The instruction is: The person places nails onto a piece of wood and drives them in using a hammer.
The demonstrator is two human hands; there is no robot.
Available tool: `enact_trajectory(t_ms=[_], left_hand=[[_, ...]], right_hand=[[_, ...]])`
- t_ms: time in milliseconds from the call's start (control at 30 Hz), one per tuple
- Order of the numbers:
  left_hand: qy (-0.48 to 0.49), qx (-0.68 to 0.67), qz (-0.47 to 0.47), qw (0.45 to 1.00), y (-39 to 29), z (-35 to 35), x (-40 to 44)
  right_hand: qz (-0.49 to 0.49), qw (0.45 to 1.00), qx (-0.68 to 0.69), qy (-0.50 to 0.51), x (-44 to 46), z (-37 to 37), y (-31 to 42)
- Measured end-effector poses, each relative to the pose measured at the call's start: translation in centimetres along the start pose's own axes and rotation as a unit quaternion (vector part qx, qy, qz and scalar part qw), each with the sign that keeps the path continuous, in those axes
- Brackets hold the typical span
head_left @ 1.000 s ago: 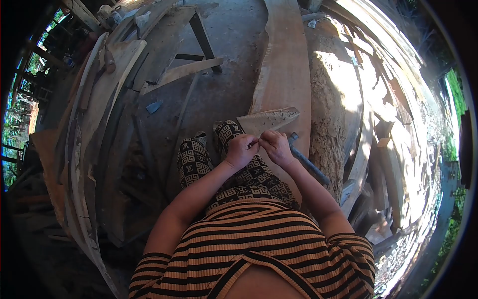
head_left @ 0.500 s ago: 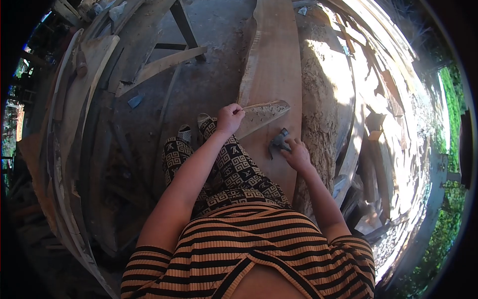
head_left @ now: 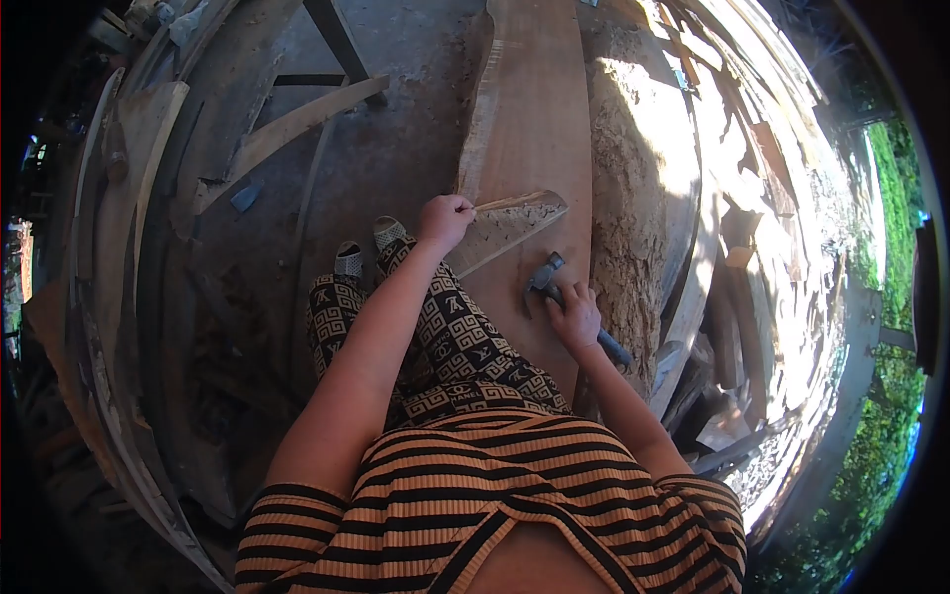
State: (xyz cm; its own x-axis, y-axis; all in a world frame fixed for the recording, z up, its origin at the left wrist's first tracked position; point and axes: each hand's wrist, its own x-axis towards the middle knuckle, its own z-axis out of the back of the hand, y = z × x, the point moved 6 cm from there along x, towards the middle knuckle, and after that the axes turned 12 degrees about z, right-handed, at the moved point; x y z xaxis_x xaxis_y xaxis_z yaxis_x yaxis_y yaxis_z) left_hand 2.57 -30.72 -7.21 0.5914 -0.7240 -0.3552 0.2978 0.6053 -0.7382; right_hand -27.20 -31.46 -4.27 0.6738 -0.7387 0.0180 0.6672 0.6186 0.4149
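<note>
My right hand (head_left: 574,316) is closed round a claw hammer (head_left: 543,273). The hammer's dark metal head lies over the wide plank (head_left: 539,119), and its handle sticks out below my wrist. My left hand (head_left: 447,222) is pinched shut at the left edge of a wedge-shaped piece of wood (head_left: 510,226). What the fingertips hold, if anything, is too small to make out. Small dark nail-like bits are scattered over this piece, which rests on the plank beside my knee.
A rough-barked log (head_left: 625,198) runs along the plank's right side. Offcuts (head_left: 737,317) are heaped farther right in sunlight. To the left are a wooden trestle (head_left: 341,45), a curved board (head_left: 287,139), a small blue object (head_left: 244,198) and long boards (head_left: 148,168).
My right hand has drawn slightly back toward me, and the hammer's handle now shows below it. My left hand stays pinched by the wedge-shaped piece. The whole view has shifted a little.
</note>
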Motion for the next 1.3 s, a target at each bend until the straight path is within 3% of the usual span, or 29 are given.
enact_trajectory(t_ms=[600,800,900,967,1067,1300], left_hand=[[-0.023,0.057,-0.055,0.997,-1.1,0.0,-0.6],[-0.035,0.082,-0.087,0.992,-1.4,-0.3,-0.6],[-0.024,0.094,-0.079,0.992,-1.5,-0.5,-0.8],[-0.018,0.093,-0.069,0.993,-1.6,-0.6,-0.9],[-0.007,0.081,-0.059,0.995,-1.9,-0.4,-1.1],[0.016,0.077,-0.020,0.997,-2.1,0.3,-1.6]], right_hand=[[-0.042,0.999,-0.004,0.015,0.1,-0.4,-0.4],[-0.044,0.998,0.052,0.006,1.0,0.8,-0.6],[-0.080,0.986,0.147,-0.005,2.3,2.9,-0.1],[-0.113,0.909,0.399,-0.046,4.2,3.9,1.0],[-0.080,0.891,0.444,-0.050,7.7,5.7,4.4],[-0.043,0.949,0.311,0.003,12.6,0.8,5.1]])
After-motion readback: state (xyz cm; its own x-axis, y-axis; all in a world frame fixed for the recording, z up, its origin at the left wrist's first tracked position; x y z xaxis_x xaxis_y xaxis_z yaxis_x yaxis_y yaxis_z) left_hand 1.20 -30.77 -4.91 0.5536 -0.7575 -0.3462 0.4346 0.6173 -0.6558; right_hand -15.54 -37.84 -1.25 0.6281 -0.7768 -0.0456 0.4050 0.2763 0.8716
